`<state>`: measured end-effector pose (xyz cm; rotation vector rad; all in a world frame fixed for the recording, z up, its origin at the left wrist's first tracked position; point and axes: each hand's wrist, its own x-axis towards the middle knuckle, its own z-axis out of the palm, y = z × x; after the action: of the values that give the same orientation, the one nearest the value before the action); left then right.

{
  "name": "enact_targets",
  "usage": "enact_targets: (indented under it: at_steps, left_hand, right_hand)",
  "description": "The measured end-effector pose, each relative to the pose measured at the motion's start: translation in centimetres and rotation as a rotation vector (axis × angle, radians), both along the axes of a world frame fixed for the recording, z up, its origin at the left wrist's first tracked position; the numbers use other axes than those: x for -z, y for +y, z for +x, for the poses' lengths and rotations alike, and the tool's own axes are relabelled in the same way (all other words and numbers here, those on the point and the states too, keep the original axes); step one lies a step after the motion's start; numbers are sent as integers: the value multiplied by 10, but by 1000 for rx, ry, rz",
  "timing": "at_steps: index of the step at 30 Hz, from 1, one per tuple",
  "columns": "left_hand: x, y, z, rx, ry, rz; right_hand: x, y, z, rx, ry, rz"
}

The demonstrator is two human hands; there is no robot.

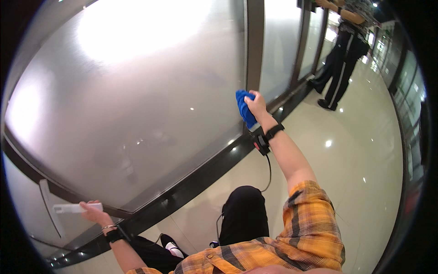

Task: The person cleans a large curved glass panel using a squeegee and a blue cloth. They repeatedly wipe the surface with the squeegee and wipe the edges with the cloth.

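Note:
A large frosted glass pane (154, 102) in a dark frame fills the space before me. My right hand (256, 102) grips a folded blue cloth (243, 106) at the pane's right edge, by the dark upright (255, 48). Whether the cloth touches the frame is hard to tell. Low on the left, my left hand (94, 211) holds the white handle of a squeegee (73, 208). Its long blade (49, 209) points away to the left, close to the neighbouring pane. Both wrists wear black straps, and a small black device (261, 145) with a cable sits at the right one.
A black skirting ledge (195, 178) runs along the base of the glass. Glossy beige tiles (328, 171) cover the floor. Farther along the wall, at upper right, another person (345, 58) stands facing the glass. A cable (270, 174) hangs from the wrist device toward my knee (244, 212).

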<state>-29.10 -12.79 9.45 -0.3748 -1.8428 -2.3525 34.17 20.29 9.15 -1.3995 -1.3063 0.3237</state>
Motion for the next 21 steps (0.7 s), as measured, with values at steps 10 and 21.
enact_targets:
  at_steps: [10, 21]
  left_hand:
    - [-29, 22, 173, 781, 216, -18]
    - [-21, 46, 203, 1192, 74, 118]
  right_hand:
    - [-58, -153, -209, -689, -119, 16]
    - [-44, -223, -301, -1121, 178, 45]
